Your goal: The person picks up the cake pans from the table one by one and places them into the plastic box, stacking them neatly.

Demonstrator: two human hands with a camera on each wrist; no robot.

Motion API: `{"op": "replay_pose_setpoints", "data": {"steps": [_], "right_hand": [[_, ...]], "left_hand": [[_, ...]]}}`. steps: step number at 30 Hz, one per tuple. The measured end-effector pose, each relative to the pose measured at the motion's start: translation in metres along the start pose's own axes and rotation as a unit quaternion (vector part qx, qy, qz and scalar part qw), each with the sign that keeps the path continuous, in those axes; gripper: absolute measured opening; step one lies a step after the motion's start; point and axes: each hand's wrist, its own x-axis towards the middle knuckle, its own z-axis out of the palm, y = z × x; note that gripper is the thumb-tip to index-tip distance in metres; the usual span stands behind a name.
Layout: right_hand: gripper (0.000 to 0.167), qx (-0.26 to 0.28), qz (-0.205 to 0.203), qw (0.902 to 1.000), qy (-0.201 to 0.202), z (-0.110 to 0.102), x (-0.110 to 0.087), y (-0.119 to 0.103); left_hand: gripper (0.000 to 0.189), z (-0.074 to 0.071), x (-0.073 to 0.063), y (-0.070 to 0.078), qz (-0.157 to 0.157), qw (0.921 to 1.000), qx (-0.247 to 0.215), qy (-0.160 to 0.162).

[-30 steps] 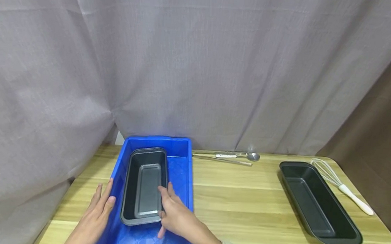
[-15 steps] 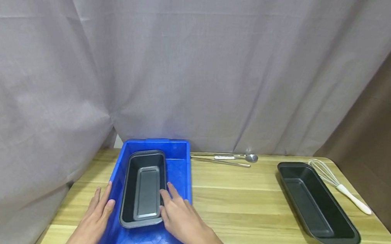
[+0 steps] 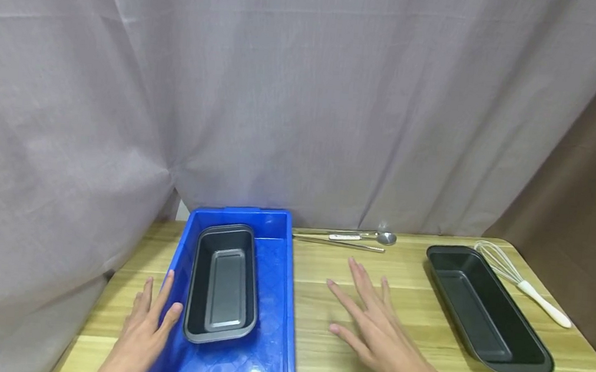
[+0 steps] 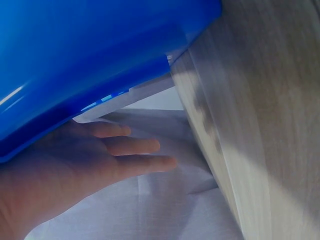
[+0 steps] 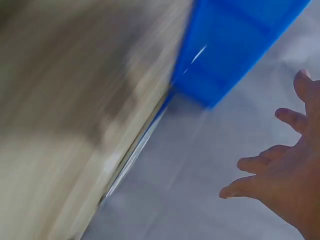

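Observation:
A dark loaf pan (image 3: 227, 289) lies inside the blue plastic bin (image 3: 278, 302), toward its left wall. My left hand (image 3: 141, 326) rests against the bin's left rim with fingers extended; in the left wrist view the same hand (image 4: 100, 155) lies along the bin's outer wall (image 4: 90, 55). Over the table right of the bin, my right hand (image 3: 378, 335) has its fingers spread and holds nothing. The right wrist view also has this hand (image 5: 285, 160) with its fingers apart. A second, longer dark loaf pan (image 3: 478, 311) stands on the table to the right.
Behind the right hand, a spoon (image 3: 386, 238) with a white handle part and thin metal utensils (image 3: 343, 245) lie along the table's back edge. At the far right is a white-handled whisk (image 3: 543, 303), beside the longer pan. Grey curtain (image 3: 337, 106) hangs behind the wooden table (image 3: 319, 306).
My right hand has left the loaf pan in the bin and moved right, over the table, its fingers spreading. The left hand stays at the bin's left side, its thumb slightly farther out.

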Motion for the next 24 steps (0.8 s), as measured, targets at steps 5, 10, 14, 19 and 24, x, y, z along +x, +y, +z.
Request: {"op": "replay_pose_setpoints", "data": {"steps": [5, 10, 14, 19, 24], "right_hand": [[0.066, -0.042, 0.020, 0.9987, 0.021, -0.021, -0.042, 0.043], [0.064, -0.067, 0.056, 0.9960, 0.019, -0.039, -0.077, 0.074], [0.065, -0.077, 0.092, 0.9928, 0.000, -0.055, -0.098, 0.092], [0.077, -0.088, 0.139, 0.9862, -0.015, -0.073, -0.122, 0.114], [0.079, -0.095, 0.190, 0.9766, -0.036, -0.086, -0.146, 0.140]], "left_hand": [[0.073, -0.001, 0.002, 0.001, -0.006, 1.0000, 0.007, -0.002], [0.077, -0.001, 0.003, 0.002, -0.006, 0.9996, 0.027, -0.003], [0.078, 0.000, 0.004, 0.004, -0.002, 0.9995, 0.033, -0.002], [0.078, 0.000, 0.004, 0.004, -0.003, 0.9998, 0.022, -0.003], [0.078, -0.001, 0.003, 0.004, -0.007, 0.9998, 0.012, -0.010]]}}
